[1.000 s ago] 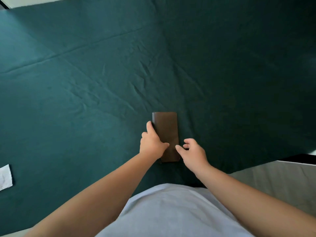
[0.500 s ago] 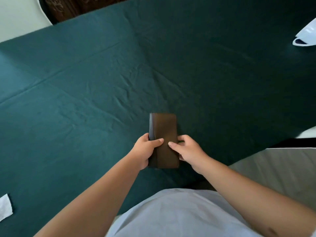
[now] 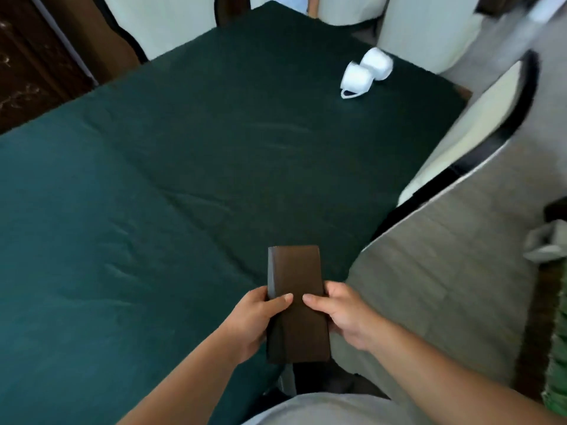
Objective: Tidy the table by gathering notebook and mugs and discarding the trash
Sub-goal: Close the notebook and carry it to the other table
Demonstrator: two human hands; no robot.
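Note:
A brown closed notebook (image 3: pixel 296 280) is lifted off the table near its front right corner, held by both hands. My left hand (image 3: pixel 256 320) grips its left edge with the thumb on the cover. My right hand (image 3: pixel 343 314) grips its right edge, thumb on the cover too. Two white mugs (image 3: pixel 366 72) lie on their sides, touching, at the far right of the table. The table (image 3: pixel 138 194) is covered with a dark green cloth.
Cream chairs with dark frames stand at the far end (image 3: pixel 171 23) and along the right side (image 3: pixel 469 127). Grey wood floor (image 3: pixel 445 256) lies to the right, with a pale crumpled item (image 3: pixel 546 243) at the right edge. A dark wooden cabinet (image 3: pixel 27 62) stands far left.
Both hands closed on the notebook and lifted it off the cloth toward me. The view swung up and to the right, which brought the mugs and chairs into sight; the white scrap at the left left the view.

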